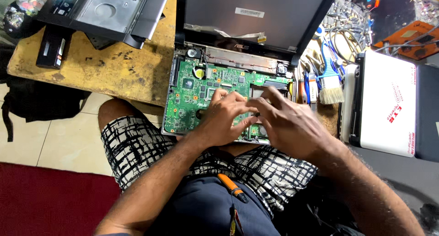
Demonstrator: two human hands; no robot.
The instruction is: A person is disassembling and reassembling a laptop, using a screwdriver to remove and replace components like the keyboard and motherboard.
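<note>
Opened laptop [238, 58] sat at the near edge of a worn wooden bench [109, 67], base overhanging onto the person's lap. Long axis ran left-right across the view; hinge side pointed away from the person, lid [256, 12] tilted back, dark screen facing the camera. Top cover was off, green motherboard [187, 96] exposed, filling the left and centre of the base.

Second stripped laptop chassis [105, 10] lay far left on the bench, angled. White closed device [388, 103] was on the right, long axis running away from the person, just beside a dark one at the frame edge. Cable tangle [352, 21] was behind it.

Room: pale tiled floor [59, 140], red mat [45, 199] lower left, black bag [36, 103] under the bench.

Left hand [224, 119] was over the middle of the board, fingers curled down and pressed onto it. Right hand [288, 124] was just beside it, touching, fingers together and pointing left over the right part of the board. Couldn't tell what, if anything, was pinched between them, fingertips overlapped.

Brush [330, 83] with blue handle lay right of the laptop, bristles toward the person. Orange-handled screwdriver [232, 187] rested on the lap, tip pointing lower right.
</note>
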